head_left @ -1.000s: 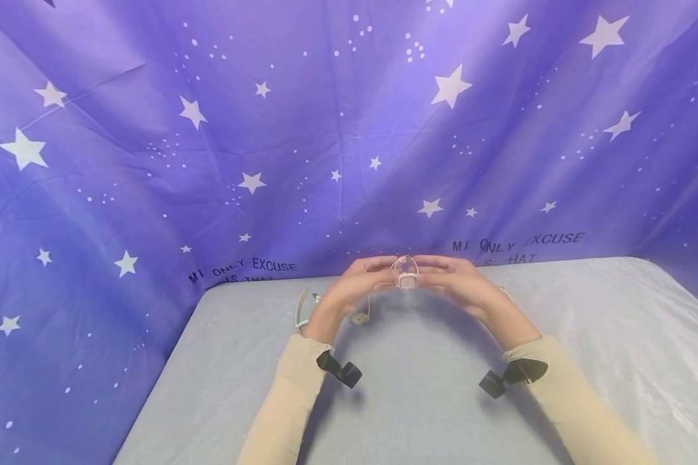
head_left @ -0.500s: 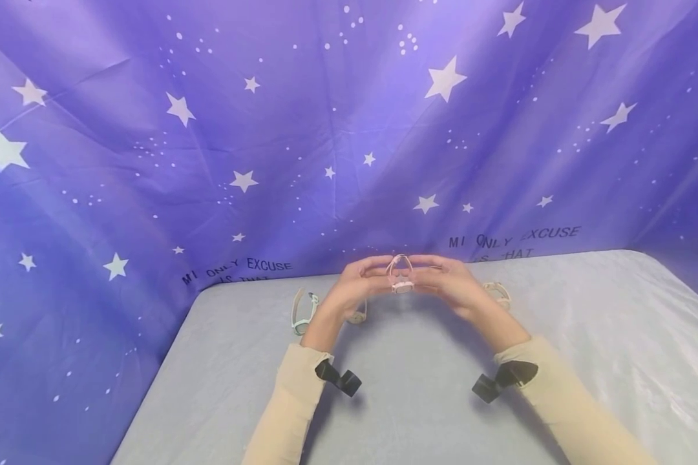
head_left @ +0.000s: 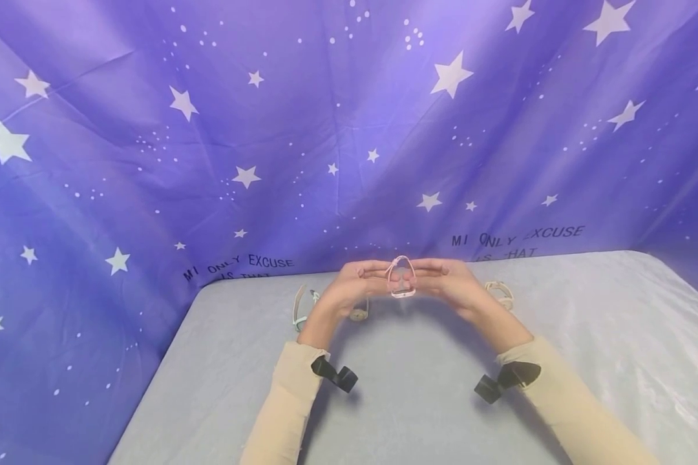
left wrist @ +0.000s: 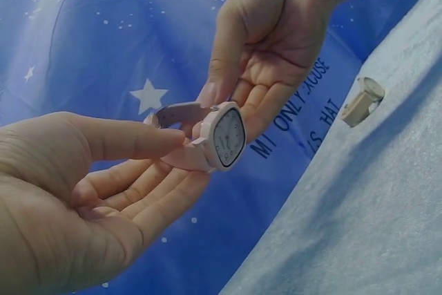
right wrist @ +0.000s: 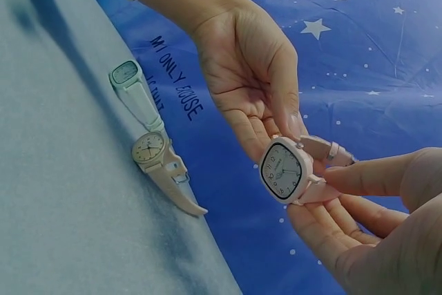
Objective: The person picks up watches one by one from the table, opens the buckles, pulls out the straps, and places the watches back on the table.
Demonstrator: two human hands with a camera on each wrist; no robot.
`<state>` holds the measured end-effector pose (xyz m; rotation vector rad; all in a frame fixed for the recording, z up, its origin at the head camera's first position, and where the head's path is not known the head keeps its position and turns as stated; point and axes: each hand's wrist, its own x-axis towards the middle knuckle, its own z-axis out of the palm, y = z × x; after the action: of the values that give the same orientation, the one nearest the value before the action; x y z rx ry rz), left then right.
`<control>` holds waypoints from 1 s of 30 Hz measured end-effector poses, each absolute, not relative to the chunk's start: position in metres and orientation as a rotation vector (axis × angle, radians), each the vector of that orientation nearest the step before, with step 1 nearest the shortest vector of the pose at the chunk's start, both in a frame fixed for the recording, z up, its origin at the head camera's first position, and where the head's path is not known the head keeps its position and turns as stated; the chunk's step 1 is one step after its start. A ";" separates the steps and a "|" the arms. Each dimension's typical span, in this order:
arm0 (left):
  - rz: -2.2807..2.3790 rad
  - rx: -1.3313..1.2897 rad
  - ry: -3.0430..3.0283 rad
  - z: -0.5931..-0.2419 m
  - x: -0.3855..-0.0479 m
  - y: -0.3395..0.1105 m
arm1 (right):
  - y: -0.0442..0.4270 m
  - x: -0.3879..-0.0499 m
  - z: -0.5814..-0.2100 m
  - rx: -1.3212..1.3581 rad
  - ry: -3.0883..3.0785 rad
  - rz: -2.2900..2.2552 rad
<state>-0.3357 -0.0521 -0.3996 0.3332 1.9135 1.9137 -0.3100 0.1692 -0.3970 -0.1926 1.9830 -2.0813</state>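
Note:
Both hands hold a pink wristwatch with a squarish white dial (head_left: 403, 294) up above the far part of the table, its strap forming a loop. In the head view it is seen edge-on, dial turned down and away. My left hand (head_left: 349, 289) pinches one side of the watch between thumb and fingers, and my right hand (head_left: 456, 290) pinches the other side. The left wrist view shows the left thumb (left wrist: 148, 139) on the strap near the case. Numerals on the dial (right wrist: 282, 168) are visible in the right wrist view.
A mint-green watch (right wrist: 127, 74) and a beige round-dial watch (right wrist: 149, 148) lie on the grey cloth-covered table (head_left: 407, 387), left of centre. Another beige watch (head_left: 500, 295) lies beyond the right wrist. A purple star-patterned curtain (head_left: 302, 129) hangs behind the table.
The watch has tilted: its dial faced the head camera a second ago and has turned downward, so the strap loop now shows. Both hands stay in nearly the same place.

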 end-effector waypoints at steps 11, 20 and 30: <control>1.912 0.452 1.947 -0.397 -0.337 -0.059 | 0.172 -0.309 -0.393 -0.198 2.021 -2.059; 1.878 0.480 1.956 -0.397 -0.339 -0.063 | 0.173 -0.309 -0.392 -0.209 2.039 -2.022; 1.882 0.482 1.981 -0.400 -0.338 -0.059 | 0.173 -0.311 -0.398 -0.301 2.134 -1.972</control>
<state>-0.3378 -0.0589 -0.4001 0.4824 1.9811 1.8817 -0.3111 0.1726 -0.3978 -0.3011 2.1341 -1.9723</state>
